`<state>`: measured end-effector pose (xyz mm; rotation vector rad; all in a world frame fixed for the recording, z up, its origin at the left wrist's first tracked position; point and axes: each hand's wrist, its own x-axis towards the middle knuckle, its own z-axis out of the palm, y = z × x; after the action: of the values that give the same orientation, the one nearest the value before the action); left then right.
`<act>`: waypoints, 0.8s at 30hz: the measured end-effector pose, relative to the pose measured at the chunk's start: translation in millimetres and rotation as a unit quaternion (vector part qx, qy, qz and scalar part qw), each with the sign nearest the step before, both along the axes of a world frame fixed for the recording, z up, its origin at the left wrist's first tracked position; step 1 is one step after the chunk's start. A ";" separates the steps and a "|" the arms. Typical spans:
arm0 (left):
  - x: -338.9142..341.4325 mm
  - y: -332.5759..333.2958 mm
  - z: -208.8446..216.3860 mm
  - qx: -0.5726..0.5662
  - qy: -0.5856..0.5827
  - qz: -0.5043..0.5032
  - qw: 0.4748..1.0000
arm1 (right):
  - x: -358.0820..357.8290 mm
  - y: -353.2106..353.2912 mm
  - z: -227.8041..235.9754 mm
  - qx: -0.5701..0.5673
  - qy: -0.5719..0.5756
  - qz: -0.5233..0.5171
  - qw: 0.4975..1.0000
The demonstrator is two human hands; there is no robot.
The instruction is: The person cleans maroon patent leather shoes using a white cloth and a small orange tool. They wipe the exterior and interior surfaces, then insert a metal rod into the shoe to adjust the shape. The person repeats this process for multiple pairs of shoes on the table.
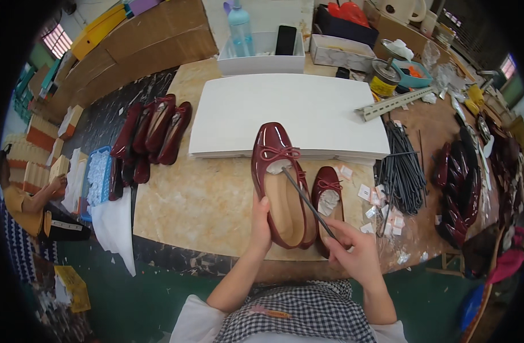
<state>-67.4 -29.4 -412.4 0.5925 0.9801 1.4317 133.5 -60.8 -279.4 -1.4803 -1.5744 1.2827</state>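
Note:
My left hand [262, 224] grips a glossy dark-red ballet flat [273, 136] by its left side, sole down and toe pointing away from me. The shoe has a thin bow and a beige insole, and white paper shows in its toe. Between the fingers of my right hand [356, 248] is a thin dark rod [308, 203], slanting into the shoe opening with its far tip at the paper. Just right of the held shoe, a matching flat [328, 177] lies on the table, also with white paper inside. It is partly hidden by the held shoe and my right hand.
A stack of white sheets [285, 108] lies ahead. More dark-red shoes [159, 128] stand left, near a blue basket [99, 180]. At right are small labels [394, 219], a bundle of dark rods [404, 171], a slotted metal bar [394, 104] and a can [384, 78]. Another person's arm [36, 197] shows far left.

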 end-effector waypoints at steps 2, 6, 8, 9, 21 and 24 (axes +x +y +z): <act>1.8 -3.1 12.7 0.034 0.030 -0.015 0.999 | -13.4 2.5 -2.3 0.017 0.000 0.031 0.999; -6.4 -6.6 13.8 0.056 0.056 0.002 0.997 | -26.1 20.9 -4.3 -0.008 0.007 0.082 0.997; -10.2 -4.8 9.3 0.047 0.051 0.011 0.998 | -27.6 22.8 -8.1 -0.018 0.012 0.104 0.994; -11.4 -3.8 8.6 0.043 0.049 0.016 0.998 | -27.1 21.0 -14.5 -0.006 0.013 0.118 0.993; 13.8 -34.0 16.6 0.038 0.075 0.095 0.992 | -71.3 24.1 -27.4 0.355 -0.093 -0.002 0.930; 5.8 -36.7 0.7 -0.002 0.182 0.067 0.981 | -77.4 13.0 -48.5 0.319 -0.141 0.019 0.937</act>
<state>-61.5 -66.1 -411.7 0.8170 1.3318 1.4669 56.1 -47.8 -327.9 -1.2371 -1.9646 0.4914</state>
